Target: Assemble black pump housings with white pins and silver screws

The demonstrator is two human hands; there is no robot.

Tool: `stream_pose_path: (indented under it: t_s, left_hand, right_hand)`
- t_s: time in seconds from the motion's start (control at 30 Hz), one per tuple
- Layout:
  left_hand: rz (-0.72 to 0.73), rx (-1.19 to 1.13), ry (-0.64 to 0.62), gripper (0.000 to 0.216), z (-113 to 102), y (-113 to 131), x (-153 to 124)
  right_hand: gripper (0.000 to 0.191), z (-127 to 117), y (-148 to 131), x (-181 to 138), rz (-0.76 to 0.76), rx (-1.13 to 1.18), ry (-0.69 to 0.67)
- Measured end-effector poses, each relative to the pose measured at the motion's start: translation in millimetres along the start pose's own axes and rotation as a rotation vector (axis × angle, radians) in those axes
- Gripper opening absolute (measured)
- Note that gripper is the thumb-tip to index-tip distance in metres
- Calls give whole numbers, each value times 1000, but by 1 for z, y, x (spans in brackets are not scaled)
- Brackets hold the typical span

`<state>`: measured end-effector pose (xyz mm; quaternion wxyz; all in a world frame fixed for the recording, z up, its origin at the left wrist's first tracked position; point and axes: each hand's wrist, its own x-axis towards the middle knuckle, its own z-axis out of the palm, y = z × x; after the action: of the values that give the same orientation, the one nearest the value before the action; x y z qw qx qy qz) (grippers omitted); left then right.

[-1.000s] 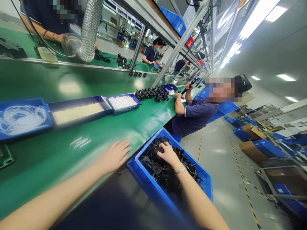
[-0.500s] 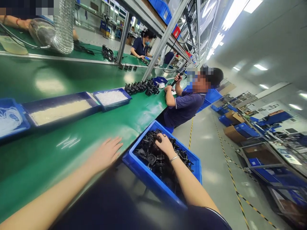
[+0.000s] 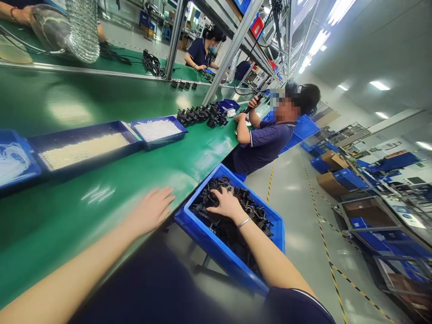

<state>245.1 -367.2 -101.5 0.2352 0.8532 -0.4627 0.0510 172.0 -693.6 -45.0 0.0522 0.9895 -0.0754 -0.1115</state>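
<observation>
My left hand (image 3: pixel 152 208) lies flat on the green work surface (image 3: pixel 135 180) near its edge, fingers stretched out and holding nothing. Inside the blue bin (image 3: pixel 229 265), my right hand (image 3: pixel 227 204) is over a heap of black plastic parts (image 3: pixel 251 210). Its thumb and fingers are spread apart, and the fingertips reach down among the parts. No part shows between them. The bin stands beside the bench edge, filled with these dark parts, some with round discs.
Trays of white tubing (image 3: pixel 15 159), cream pieces (image 3: pixel 84 150) and white strips (image 3: pixel 157 129) line the bench. Black assemblies (image 3: pixel 202 114) stand farther along. A co-worker (image 3: pixel 266 141) is beyond the bin. A metal post (image 3: pixel 232 54) rises from the bench.
My right hand has opened from a curled grasp over the parts, its thumb and fingers now spread. My left hand stays flat on the bench. The view has shifted slightly.
</observation>
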Motion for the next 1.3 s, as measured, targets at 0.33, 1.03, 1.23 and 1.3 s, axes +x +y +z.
stream_pose_path:
  t_s: [0.33, 1.03, 1.23, 1.3]
  left_hand:
    - [-13, -16, -47, 41, -6, -1, -2]
    - [-81, -60, -127, 42, -20, 6, 1]
    - [-73, -64, -81, 40, -19, 7, 1]
    - [-74, -45, -82, 39, -18, 8, 2]
  right_hand:
    - [101, 7, -8, -17, -7, -113, -12]
    - [78, -21, 50, 10, 64, 492, 64]
    - [73, -66, 56, 18, 174, 848, 108]
    - [74, -87, 39, 28, 89, 926, 160]
